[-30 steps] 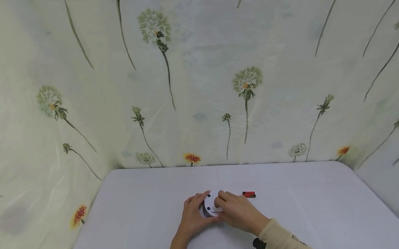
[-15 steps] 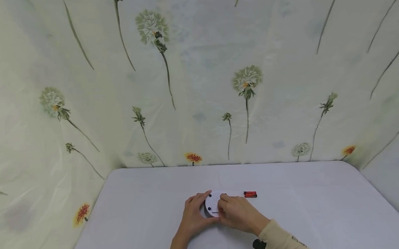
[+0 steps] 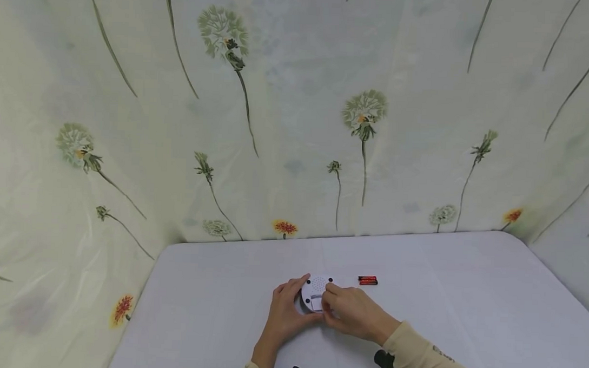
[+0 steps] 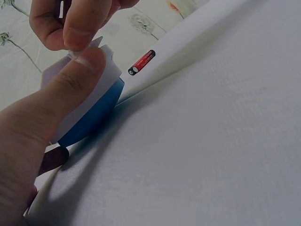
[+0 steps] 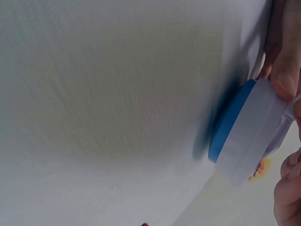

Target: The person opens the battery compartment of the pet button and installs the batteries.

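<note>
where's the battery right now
In the head view the battery lies on the table, just right of the round white device that both hands hold, untouched by either.

No text, brand, number or sign can be read in any view. The red and black battery lying on the table has a printed wrapper, but it is too small and blurred to make out any letters. The round white device shows only small holes and a slot, with no legible marking, and the beige sleeve bears a faint mark that cannot be read.
</note>
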Demonstrator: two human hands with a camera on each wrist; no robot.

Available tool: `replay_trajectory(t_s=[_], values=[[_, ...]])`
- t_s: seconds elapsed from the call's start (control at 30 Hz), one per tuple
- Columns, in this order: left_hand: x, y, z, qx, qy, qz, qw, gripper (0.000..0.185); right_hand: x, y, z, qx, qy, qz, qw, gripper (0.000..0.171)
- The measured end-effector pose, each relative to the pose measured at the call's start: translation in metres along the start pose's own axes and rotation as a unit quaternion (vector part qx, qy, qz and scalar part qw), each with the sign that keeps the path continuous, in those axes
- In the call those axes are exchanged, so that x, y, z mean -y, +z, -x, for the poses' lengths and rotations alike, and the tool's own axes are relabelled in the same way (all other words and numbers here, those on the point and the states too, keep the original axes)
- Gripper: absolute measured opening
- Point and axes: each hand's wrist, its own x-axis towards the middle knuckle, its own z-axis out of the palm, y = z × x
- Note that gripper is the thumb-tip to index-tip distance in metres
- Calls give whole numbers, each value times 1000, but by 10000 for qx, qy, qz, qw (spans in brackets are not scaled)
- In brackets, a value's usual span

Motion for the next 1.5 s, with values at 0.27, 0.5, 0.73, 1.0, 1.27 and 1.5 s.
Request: replay_trajectory(t_s=[0.27,0.5,0.73,1.0,1.27,1.5], values=[[3,4,2,-57,87,-23,9999,89,4,-1,6,-82,113,17,9999,14],[1,4,0,-174,111,-174,9996,85,12,-6,14,-54,273,-125,9995,14],[-4,3,0,-40,-30,-16,10000,84,19,-7,23,-365,449,24,9983,16],[1,3,0,-11,-11,-44,10000,93,22,-15,29,760,964,-313,9919,12],[2,2,0,63,-150,20,9999,96,23,-10,36,917,1055,-302,9897,12],[2,3,1,81,-116,42,9999,96,23,-5,44,1198,841,-245,9889,14]])
